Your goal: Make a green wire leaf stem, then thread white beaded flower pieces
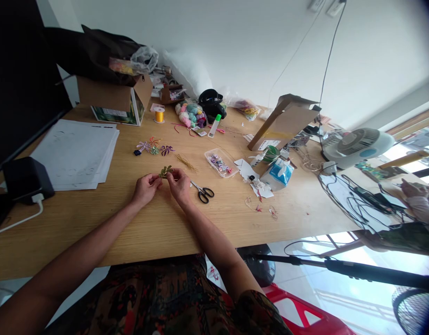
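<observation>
Olive-green looped piece (pixel 164 171) pinched between both my grips, over the near part of the surface (pixel 172 228).
Left grip (pixel 145 190) and right grip (pixel 180 186) both closed on it; too slack a pinch could let loops slip, too hard a one might crush them. Scissors (pixel 201 189) lie just beside my right grip, easily knocked by a sideways swing. Piece looks small, leaf-like, loops fanned; lower end hidden.

White fan (pixel 361 145), stacked papers (pixel 73 151), tall cardboard box (pixel 287 122)
</observation>
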`<control>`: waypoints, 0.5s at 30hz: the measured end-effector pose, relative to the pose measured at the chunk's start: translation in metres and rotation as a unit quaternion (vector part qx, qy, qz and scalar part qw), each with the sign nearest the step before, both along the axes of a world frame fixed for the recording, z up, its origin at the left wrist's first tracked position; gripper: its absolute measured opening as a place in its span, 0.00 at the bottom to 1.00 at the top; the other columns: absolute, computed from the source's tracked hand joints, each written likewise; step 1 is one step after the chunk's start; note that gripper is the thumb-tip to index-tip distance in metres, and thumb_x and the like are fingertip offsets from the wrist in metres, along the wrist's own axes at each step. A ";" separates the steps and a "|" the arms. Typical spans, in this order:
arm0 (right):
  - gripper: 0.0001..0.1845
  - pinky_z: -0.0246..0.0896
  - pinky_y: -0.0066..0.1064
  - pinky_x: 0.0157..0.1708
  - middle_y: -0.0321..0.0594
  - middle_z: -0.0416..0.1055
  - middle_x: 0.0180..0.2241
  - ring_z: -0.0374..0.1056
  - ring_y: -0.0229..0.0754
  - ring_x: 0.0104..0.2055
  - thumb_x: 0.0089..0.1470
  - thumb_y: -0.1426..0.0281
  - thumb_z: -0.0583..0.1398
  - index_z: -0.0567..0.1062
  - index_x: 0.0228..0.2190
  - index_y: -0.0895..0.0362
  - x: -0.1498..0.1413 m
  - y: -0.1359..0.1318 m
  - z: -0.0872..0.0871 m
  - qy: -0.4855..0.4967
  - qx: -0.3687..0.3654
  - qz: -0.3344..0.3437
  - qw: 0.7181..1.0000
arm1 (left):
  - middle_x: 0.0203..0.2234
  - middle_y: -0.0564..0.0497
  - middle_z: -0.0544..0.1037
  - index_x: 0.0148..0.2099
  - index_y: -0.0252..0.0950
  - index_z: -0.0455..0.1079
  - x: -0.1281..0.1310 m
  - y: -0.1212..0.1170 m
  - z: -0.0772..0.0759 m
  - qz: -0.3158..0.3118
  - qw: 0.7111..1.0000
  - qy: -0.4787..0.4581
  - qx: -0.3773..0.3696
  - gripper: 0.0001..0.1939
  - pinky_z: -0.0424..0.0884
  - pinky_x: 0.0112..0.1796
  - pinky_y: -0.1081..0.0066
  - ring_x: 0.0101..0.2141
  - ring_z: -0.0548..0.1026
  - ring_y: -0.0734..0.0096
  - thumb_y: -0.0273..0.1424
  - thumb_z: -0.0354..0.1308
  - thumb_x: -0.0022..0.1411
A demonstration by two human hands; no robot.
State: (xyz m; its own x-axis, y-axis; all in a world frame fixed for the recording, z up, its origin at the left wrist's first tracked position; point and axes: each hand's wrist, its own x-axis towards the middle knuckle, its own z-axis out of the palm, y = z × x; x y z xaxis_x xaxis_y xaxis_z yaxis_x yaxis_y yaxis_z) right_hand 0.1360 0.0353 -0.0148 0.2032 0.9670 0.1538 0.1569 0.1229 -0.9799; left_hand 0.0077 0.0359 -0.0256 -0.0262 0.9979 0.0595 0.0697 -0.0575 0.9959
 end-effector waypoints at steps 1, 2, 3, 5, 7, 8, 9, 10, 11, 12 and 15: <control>0.10 0.67 0.29 0.33 0.40 0.76 0.30 0.72 0.39 0.31 0.52 0.65 0.61 0.75 0.35 0.59 0.000 -0.001 0.000 -0.008 -0.006 0.011 1.000 | 0.17 0.55 0.72 0.27 0.35 0.69 0.000 0.000 0.001 0.003 1.000 -0.007 -0.004 0.11 0.62 0.24 0.74 0.20 0.67 0.75 0.38 0.63 0.48; 0.11 0.67 0.29 0.33 0.40 0.76 0.30 0.72 0.39 0.31 0.52 0.65 0.61 0.75 0.36 0.58 0.000 -0.001 0.000 -0.016 -0.013 0.024 0.999 | 0.18 0.54 0.72 0.27 0.35 0.69 0.000 0.000 0.002 0.008 1.000 -0.016 -0.008 0.12 0.61 0.23 0.74 0.20 0.67 0.76 0.39 0.64 0.47; 0.10 0.66 0.30 0.33 0.40 0.76 0.30 0.71 0.39 0.31 0.52 0.65 0.61 0.75 0.35 0.58 -0.001 -0.001 0.000 -0.022 -0.021 0.036 0.999 | 0.18 0.54 0.72 0.28 0.35 0.70 0.001 -0.001 0.003 0.014 0.999 -0.025 -0.014 0.14 0.61 0.22 0.74 0.19 0.67 0.76 0.40 0.64 0.47; 0.08 0.66 0.30 0.32 0.39 0.76 0.30 0.71 0.39 0.30 0.52 0.66 0.60 0.76 0.32 0.58 -0.001 -0.002 -0.002 -0.030 -0.033 0.051 0.998 | 0.18 0.54 0.72 0.28 0.34 0.70 0.001 -0.001 0.006 0.022 0.999 -0.040 -0.024 0.16 0.61 0.22 0.74 0.19 0.67 0.76 0.42 0.66 0.45; 0.07 0.65 0.29 0.31 0.39 0.76 0.29 0.70 0.38 0.30 0.52 0.67 0.59 0.76 0.30 0.58 -0.002 -0.001 -0.004 -0.034 -0.035 0.048 0.998 | 0.18 0.53 0.73 0.28 0.34 0.70 0.001 -0.002 0.009 0.019 0.998 -0.048 -0.031 0.18 0.61 0.22 0.74 0.19 0.67 0.75 0.43 0.67 0.44; 0.08 0.64 0.28 0.31 0.38 0.76 0.28 0.70 0.38 0.29 0.52 0.67 0.59 0.76 0.29 0.58 -0.002 -0.001 -0.004 -0.037 -0.034 0.043 0.998 | 0.19 0.52 0.74 0.29 0.34 0.71 0.001 -0.003 0.011 0.014 0.998 -0.052 -0.034 0.19 0.62 0.22 0.74 0.20 0.68 0.75 0.44 0.68 0.43; 0.08 0.64 0.28 0.30 0.38 0.76 0.28 0.69 0.38 0.28 0.51 0.67 0.59 0.76 0.30 0.58 -0.001 -0.001 -0.005 -0.038 -0.033 0.038 0.998 | 0.20 0.52 0.75 0.30 0.33 0.72 0.001 -0.004 0.012 0.008 0.998 -0.057 -0.037 0.20 0.62 0.22 0.74 0.21 0.69 0.75 0.45 0.68 0.42; 0.08 0.63 0.28 0.30 0.38 0.76 0.28 0.69 0.38 0.28 0.51 0.67 0.59 0.76 0.30 0.59 -0.001 0.000 -0.005 -0.038 -0.032 0.035 0.998 | 0.21 0.51 0.76 0.31 0.32 0.72 0.001 -0.004 0.014 0.002 0.997 -0.063 -0.039 0.22 0.63 0.23 0.74 0.21 0.70 0.74 0.45 0.69 0.42; 0.09 0.63 0.28 0.30 0.39 0.76 0.28 0.69 0.38 0.28 0.51 0.67 0.59 0.76 0.30 0.59 -0.001 0.000 -0.006 -0.036 -0.031 0.032 0.998 | 0.21 0.50 0.77 0.32 0.32 0.73 0.001 -0.004 0.015 -0.004 0.997 -0.066 -0.040 0.23 0.63 0.23 0.74 0.21 0.70 0.74 0.46 0.69 0.41; 0.09 0.63 0.28 0.30 0.39 0.76 0.28 0.69 0.38 0.28 0.51 0.66 0.59 0.76 0.30 0.59 0.000 0.000 -0.006 -0.033 -0.031 0.031 0.998 | 0.21 0.50 0.77 0.32 0.32 0.74 0.001 -0.005 0.016 -0.010 0.997 -0.067 -0.041 0.24 0.62 0.23 0.74 0.21 0.70 0.74 0.47 0.69 0.41; 0.09 0.63 0.28 0.30 0.38 0.76 0.28 0.69 0.38 0.28 0.51 0.66 0.59 0.76 0.30 0.58 0.000 0.000 -0.006 -0.024 -0.030 0.031 0.999 | 0.19 0.50 0.75 0.28 0.32 0.73 -0.001 -0.004 0.017 -0.022 0.997 -0.057 -0.039 0.25 0.60 0.21 0.75 0.20 0.68 0.75 0.49 0.70 0.40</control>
